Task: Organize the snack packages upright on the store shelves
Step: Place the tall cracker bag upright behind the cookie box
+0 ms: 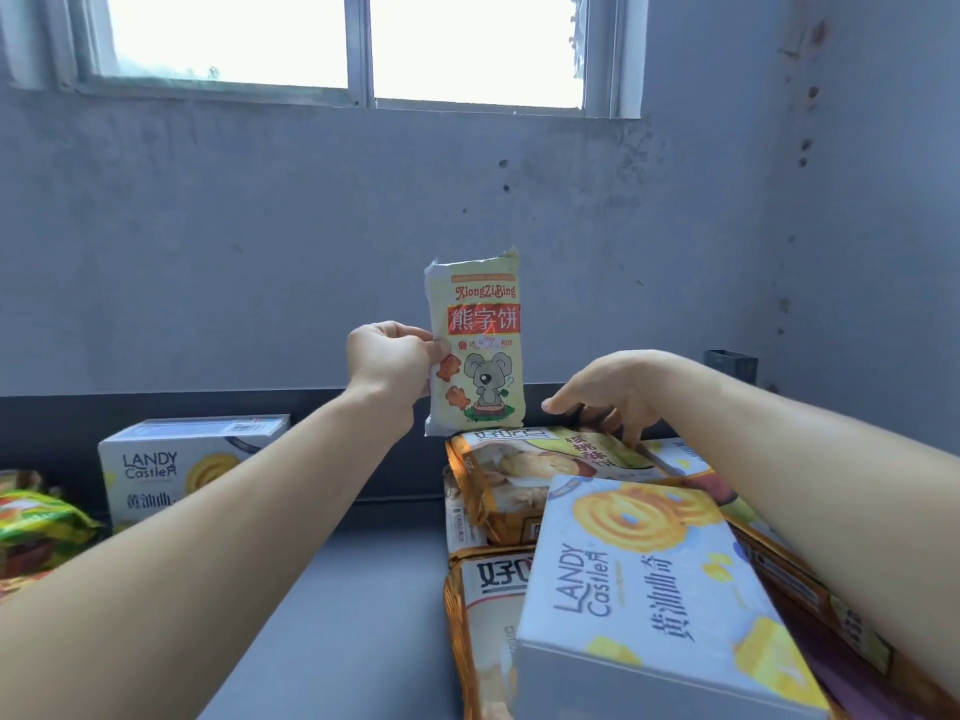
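My left hand (390, 363) grips the left edge of a cream bear-biscuit packet (480, 350) and holds it upright above the shelf (363, 589). Its lower edge hangs just over a heap of flat snack bags. My right hand (605, 394) reaches over that heap with fingers spread downward, fingertips touching the top gold-edged bag (524, 470). A white Landy Castle box (649, 579) lies flat and tilted on the heap in front. A second Landy Castle box (176, 465) stands at the back left of the shelf.
Green and yellow snack bags (36, 522) lie at the far left edge. A dark rail (156, 405) runs along the shelf's back against a grey wall, with a window above. A dark metal post top (730, 363) shows at the back right.
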`<act>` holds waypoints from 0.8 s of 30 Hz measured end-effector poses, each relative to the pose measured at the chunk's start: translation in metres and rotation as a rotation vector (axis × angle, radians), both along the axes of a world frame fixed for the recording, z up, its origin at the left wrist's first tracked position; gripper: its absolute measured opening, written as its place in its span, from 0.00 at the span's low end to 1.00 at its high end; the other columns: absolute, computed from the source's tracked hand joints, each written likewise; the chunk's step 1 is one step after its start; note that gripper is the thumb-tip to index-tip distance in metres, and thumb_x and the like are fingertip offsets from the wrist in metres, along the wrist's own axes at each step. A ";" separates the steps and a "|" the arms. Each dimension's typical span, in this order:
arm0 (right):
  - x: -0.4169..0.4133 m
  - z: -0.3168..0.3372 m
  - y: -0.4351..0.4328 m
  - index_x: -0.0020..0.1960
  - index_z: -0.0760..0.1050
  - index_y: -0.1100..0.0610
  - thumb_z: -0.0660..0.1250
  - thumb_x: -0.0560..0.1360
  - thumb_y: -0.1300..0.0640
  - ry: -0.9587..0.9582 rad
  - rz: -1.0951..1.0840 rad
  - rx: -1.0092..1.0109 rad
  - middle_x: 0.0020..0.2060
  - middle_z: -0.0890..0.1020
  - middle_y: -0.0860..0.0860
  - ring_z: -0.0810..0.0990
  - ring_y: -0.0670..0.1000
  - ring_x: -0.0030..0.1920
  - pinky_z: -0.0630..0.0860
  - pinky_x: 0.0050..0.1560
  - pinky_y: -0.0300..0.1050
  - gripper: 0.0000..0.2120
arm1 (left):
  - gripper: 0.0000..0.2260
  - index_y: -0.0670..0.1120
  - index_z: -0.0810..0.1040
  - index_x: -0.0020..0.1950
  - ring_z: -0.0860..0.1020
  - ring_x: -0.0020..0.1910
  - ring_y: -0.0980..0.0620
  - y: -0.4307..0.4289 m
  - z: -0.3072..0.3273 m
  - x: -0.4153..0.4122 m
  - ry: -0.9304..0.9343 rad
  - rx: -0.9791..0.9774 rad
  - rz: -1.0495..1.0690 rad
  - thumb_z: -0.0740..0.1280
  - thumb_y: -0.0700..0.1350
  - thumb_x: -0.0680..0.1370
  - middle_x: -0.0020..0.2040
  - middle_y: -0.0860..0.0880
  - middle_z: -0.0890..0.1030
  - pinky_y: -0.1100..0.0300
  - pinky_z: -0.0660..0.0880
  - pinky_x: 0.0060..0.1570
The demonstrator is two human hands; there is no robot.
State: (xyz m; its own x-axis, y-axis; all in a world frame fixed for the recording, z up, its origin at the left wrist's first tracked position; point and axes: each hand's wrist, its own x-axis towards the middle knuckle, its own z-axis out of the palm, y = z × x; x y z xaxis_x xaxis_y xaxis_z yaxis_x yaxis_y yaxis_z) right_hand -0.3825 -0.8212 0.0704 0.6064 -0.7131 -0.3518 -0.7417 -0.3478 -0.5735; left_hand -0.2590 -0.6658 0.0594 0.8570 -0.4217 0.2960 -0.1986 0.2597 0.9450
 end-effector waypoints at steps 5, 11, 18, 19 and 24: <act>0.002 -0.007 0.010 0.54 0.74 0.61 0.61 0.79 0.49 0.115 0.038 0.156 0.47 0.80 0.57 0.77 0.55 0.48 0.71 0.58 0.50 0.15 | 0.06 0.42 0.73 0.40 0.82 0.37 0.52 0.009 0.004 0.000 0.001 -0.032 0.017 0.69 0.35 0.74 0.41 0.46 0.83 0.59 0.78 0.28; 0.017 -0.010 0.026 0.69 0.60 0.67 0.55 0.81 0.60 -0.165 0.083 0.263 0.58 0.74 0.66 0.78 0.62 0.49 0.72 0.60 0.56 0.19 | 0.07 0.42 0.73 0.40 0.82 0.35 0.52 0.018 0.009 0.001 0.006 -0.060 0.023 0.69 0.35 0.74 0.39 0.46 0.82 0.61 0.76 0.26; 0.019 0.000 0.023 0.74 0.57 0.63 0.51 0.81 0.64 -0.305 0.098 0.204 0.73 0.63 0.63 0.64 0.66 0.70 0.66 0.67 0.63 0.21 | 0.06 0.43 0.73 0.40 0.82 0.37 0.51 0.020 0.008 0.004 0.010 -0.032 0.021 0.69 0.35 0.75 0.40 0.46 0.83 0.59 0.77 0.29; 0.017 0.000 0.022 0.75 0.56 0.62 0.52 0.81 0.61 -0.250 0.074 0.146 0.73 0.62 0.62 0.63 0.66 0.71 0.65 0.67 0.64 0.22 | 0.06 0.43 0.73 0.41 0.82 0.37 0.52 0.019 0.008 0.004 0.010 -0.024 0.025 0.69 0.36 0.75 0.41 0.46 0.82 0.59 0.77 0.29; 0.015 -0.015 0.021 0.77 0.51 0.61 0.56 0.81 0.50 -0.026 -0.045 0.132 0.74 0.59 0.64 0.60 0.69 0.71 0.65 0.67 0.65 0.30 | 0.05 0.43 0.74 0.42 0.82 0.38 0.52 0.014 0.006 0.003 -0.006 0.001 0.007 0.69 0.36 0.75 0.42 0.47 0.83 0.59 0.76 0.28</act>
State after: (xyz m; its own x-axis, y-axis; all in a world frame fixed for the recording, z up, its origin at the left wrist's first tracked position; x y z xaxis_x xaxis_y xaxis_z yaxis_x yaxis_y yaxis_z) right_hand -0.3675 -0.8000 0.0550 0.5848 -0.6884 -0.4291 -0.7393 -0.2347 -0.6312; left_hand -0.2559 -0.6522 0.0655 0.8582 -0.4157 0.3011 -0.2064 0.2576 0.9440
